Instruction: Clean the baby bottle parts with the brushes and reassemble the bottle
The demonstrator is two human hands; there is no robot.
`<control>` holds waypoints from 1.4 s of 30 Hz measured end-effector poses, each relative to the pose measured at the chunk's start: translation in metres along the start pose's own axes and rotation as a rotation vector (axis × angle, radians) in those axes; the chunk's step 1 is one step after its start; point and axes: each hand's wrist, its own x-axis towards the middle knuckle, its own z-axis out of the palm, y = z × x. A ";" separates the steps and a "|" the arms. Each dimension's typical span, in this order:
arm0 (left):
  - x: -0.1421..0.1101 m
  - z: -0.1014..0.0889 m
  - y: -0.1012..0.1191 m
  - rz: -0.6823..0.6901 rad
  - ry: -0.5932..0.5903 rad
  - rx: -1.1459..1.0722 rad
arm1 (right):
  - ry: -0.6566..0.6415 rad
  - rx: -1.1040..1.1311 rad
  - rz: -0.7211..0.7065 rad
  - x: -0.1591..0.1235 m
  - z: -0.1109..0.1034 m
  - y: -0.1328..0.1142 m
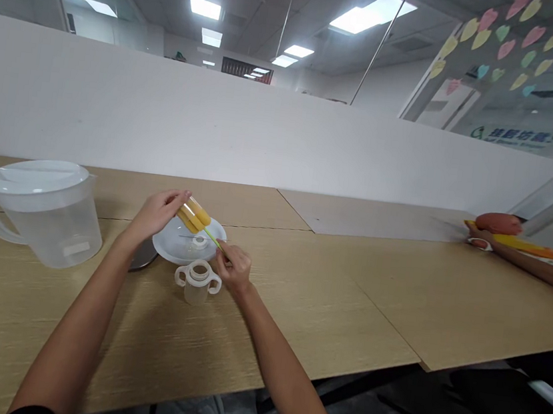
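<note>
My left hand (159, 213) is closed round the far end of a clear cylinder, perhaps a bottle, tilted in the air. Inside it shows the yellow sponge-like head of a brush (195, 216). The brush's thin green stem runs down to my right hand (233, 267), whose fingers are closed on it. Beneath them is a white bowl (163, 245) with a small white ring-like part (199, 243) in it. Just in front of the bowl, a translucent two-handled baby cup (197, 286) stands upright on the table, its top uncovered.
A large lidded plastic pitcher (53, 220) stands on the left of the wooden table (305, 304). A dark round object (143, 256) lies partly hidden by my left forearm. At far right are another person's arm (541, 266) and a reddish-brown rounded object (499, 223). A white wall runs behind.
</note>
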 end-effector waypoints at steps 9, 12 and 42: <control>-0.007 -0.014 0.002 0.168 -0.354 -0.049 | -0.015 -0.041 -0.035 -0.005 0.002 0.012; -0.008 -0.013 0.003 0.180 -0.331 -0.028 | -0.011 -0.019 -0.040 -0.006 0.002 0.015; 0.010 -0.046 -0.090 -0.409 -0.436 0.822 | 0.043 -0.088 -0.016 0.001 -0.003 0.014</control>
